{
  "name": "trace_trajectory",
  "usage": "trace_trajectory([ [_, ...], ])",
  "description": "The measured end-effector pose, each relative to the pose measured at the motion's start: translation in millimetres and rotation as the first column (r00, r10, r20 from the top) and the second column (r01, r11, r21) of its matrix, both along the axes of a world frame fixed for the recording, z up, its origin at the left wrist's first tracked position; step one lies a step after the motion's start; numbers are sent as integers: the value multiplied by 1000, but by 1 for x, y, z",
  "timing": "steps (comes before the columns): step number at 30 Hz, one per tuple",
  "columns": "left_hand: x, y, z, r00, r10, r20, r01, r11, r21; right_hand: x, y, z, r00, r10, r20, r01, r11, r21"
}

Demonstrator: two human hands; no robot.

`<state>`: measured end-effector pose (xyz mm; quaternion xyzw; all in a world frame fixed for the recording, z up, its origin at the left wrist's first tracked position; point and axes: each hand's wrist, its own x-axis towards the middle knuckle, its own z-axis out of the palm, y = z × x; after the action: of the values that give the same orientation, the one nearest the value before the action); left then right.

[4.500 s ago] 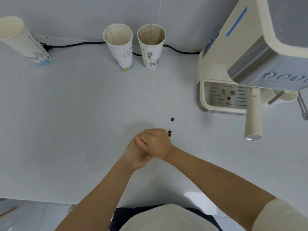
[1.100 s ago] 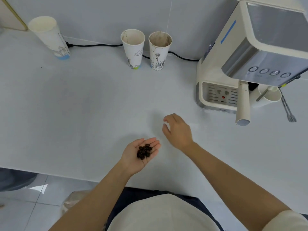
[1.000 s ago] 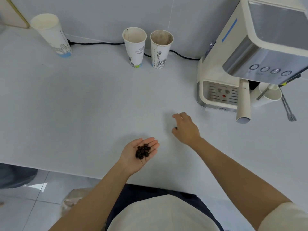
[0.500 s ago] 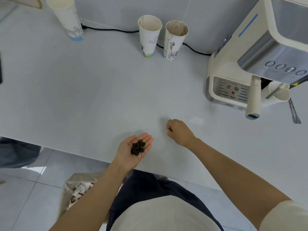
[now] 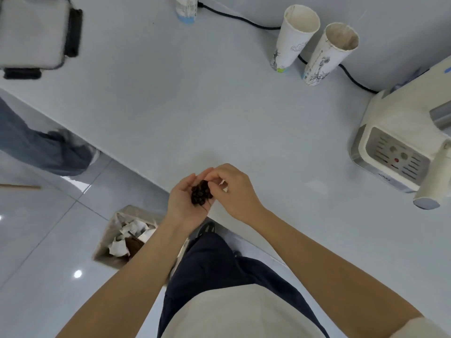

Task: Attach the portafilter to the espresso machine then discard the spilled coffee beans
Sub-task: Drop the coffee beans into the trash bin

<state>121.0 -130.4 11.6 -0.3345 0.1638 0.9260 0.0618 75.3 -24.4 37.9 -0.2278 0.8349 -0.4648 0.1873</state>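
My left hand (image 5: 186, 203) is cupped palm up at the counter's front edge, holding a pile of dark coffee beans (image 5: 200, 192). My right hand (image 5: 234, 190) is beside it, fingertips pinched together and touching the top of the pile. The cream espresso machine (image 5: 402, 132) stands at the right edge of the view. The portafilter's cream handle (image 5: 430, 189) sticks out from under the machine, towards me. No loose beans show on the white counter (image 5: 195, 106).
Two used paper cups (image 5: 294, 37) (image 5: 328, 53) stand at the back by a black cable (image 5: 351, 76); a third cup (image 5: 186, 7) is at the top. A lidded container (image 5: 34, 32) sits top left. A waste bin (image 5: 124, 236) with crumpled paper stands on the floor below my left arm. Another person's leg (image 5: 44, 147) is at left.
My right hand has come off the counter and moved left to my left palm, pinched over the beans. My view has swung left and down, bringing the bin into sight.
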Motion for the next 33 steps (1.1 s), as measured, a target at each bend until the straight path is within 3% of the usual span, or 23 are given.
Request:
trace_trajectory([
  [8,56,-3,-6,938,347,10,-347,937,-41,49,-20,-3,959,32,281,32,975,-219],
  [18,134,14,-34,706,702,95,-694,712,-106,125,-46,-47,759,134,637,46,965,-259],
  [30,173,39,-125,553,786,276,-813,581,-24,178,-42,-149,647,48,761,30,996,-88],
  [33,172,34,-155,555,715,425,-724,667,-178,182,-45,-186,625,-1,781,7,1000,-5],
])
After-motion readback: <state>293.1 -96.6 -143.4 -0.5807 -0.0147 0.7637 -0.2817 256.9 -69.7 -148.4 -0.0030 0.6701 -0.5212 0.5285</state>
